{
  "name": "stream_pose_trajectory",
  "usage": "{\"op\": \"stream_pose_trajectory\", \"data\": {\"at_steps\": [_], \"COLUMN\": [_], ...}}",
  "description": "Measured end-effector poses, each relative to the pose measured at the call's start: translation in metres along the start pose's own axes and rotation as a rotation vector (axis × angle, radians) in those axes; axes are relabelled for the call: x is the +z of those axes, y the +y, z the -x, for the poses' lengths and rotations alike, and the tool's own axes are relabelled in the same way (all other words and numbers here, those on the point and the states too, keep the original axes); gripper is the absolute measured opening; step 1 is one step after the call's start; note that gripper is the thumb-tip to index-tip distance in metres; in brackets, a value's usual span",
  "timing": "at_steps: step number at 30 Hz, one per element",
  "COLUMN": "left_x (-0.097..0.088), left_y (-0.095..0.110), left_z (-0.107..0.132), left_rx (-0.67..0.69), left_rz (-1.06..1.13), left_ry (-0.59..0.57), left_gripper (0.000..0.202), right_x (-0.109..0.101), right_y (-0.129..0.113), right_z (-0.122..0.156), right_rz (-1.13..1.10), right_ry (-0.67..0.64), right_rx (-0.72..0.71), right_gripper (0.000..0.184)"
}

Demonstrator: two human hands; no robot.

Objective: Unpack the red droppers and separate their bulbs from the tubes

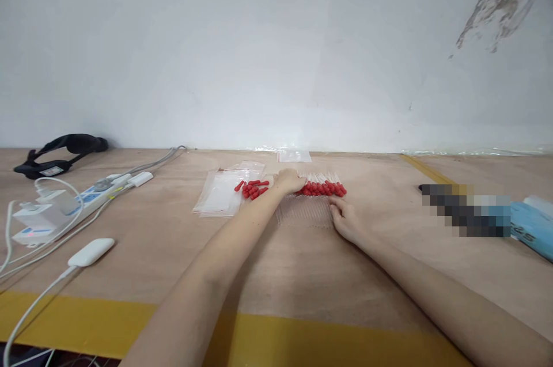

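A row of red rubber bulbs (326, 188) lies in front of me, with thin clear tubes pointing away behind them. Nearer to me, more clear tubes (305, 211) lie side by side in a flat layer. My left hand (290, 181) is closed at the row's left end, fingertips against the bulbs; what it pinches is hidden. Beside the right edge of the clear tubes rests my right hand (344, 219), thumb and forefinger apart, nothing visible between them. A small heap of loose red bulbs (250, 189) sits left of my left hand.
Clear plastic bags (218, 193) lie under and beside the loose bulbs; another bag (294, 156) is by the wall. On the left are a power strip (88, 197), a white device with a cable (91, 252) and a black strap (64, 148). A blue packet (533, 229) lies far right.
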State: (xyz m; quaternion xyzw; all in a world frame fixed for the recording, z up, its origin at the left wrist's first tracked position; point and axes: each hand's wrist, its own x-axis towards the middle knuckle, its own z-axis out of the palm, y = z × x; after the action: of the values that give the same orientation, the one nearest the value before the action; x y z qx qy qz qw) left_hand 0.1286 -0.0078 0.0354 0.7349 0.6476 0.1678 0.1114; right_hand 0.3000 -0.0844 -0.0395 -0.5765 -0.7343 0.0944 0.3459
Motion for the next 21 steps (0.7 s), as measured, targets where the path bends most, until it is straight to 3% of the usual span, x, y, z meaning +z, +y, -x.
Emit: {"op": "stream_pose_trajectory", "data": {"at_steps": [4,7,11,14,17,21], "left_x": [-0.002,-0.010,-0.018,-0.016,-0.010,-0.001], "left_y": [0.000,-0.002,-0.018,-0.039,-0.060,-0.071], "left_z": [0.001,0.016,0.061,0.102,0.133,0.150], "left_rx": [-0.029,0.014,0.125,0.330,0.427,0.442], "left_rz": [0.090,0.160,0.231,0.310,0.329,0.385], "left_ry": [0.075,0.149,0.283,0.392,0.397,0.355], "left_gripper": [0.031,0.036,0.030,0.024,0.019,0.017], "right_x": [0.003,0.006,0.006,0.003,0.000,-0.009], "right_y": [0.004,0.009,0.010,0.007,0.004,-0.008], "right_z": [0.000,-0.002,-0.003,-0.004,-0.004,0.001], "right_rz": [-0.013,-0.049,-0.067,-0.062,-0.070,-0.113], "right_ry": [0.034,0.041,0.084,0.117,0.130,0.190], "right_rx": [0.031,0.056,0.075,0.095,0.127,0.091], "right_gripper": [0.036,0.038,0.036,0.035,0.035,0.031]}}
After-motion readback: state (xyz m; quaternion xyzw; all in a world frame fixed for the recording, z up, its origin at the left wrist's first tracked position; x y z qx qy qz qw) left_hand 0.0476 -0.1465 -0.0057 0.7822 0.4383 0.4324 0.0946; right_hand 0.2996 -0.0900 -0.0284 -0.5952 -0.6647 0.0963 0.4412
